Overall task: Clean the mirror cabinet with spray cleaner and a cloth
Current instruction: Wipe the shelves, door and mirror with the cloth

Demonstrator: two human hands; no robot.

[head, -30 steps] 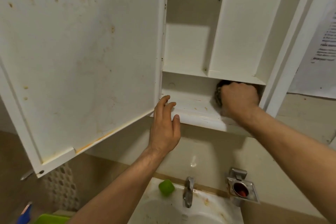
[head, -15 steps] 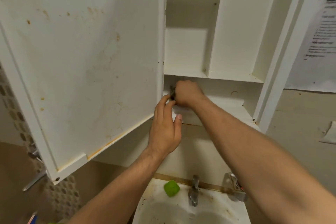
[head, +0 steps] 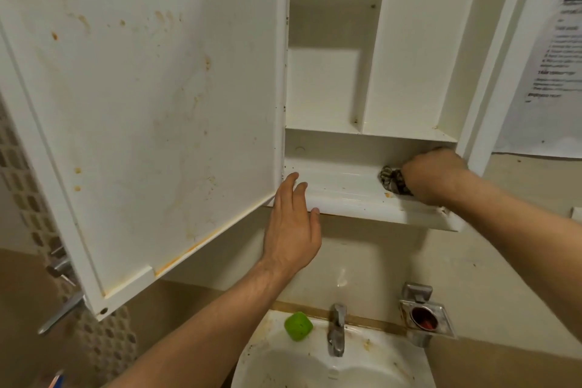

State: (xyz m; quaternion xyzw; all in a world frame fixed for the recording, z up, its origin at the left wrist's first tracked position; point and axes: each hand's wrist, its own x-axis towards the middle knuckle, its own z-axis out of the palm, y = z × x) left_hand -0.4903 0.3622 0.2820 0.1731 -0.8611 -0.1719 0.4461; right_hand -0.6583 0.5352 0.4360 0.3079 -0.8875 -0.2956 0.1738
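— Where do things stand?

— The mirror cabinet hangs over the sink, its door swung wide to my left, inside face spotted with brown stains. I'm on the bottom shelf, which runs left to right.

— And your hands?

— My right hand is at the shelf's far right end, fingers bunched tight round the cloth, pressing it on the shelf. My left hand lies flat and relaxed against the shelf's front lip, near the door's lower corner, holding nothing.

— Next?

— I'd judge a wipe leftward along the shelf's length; the stretch to cover lies between my hands. An orange speck sits just beside the cloth.
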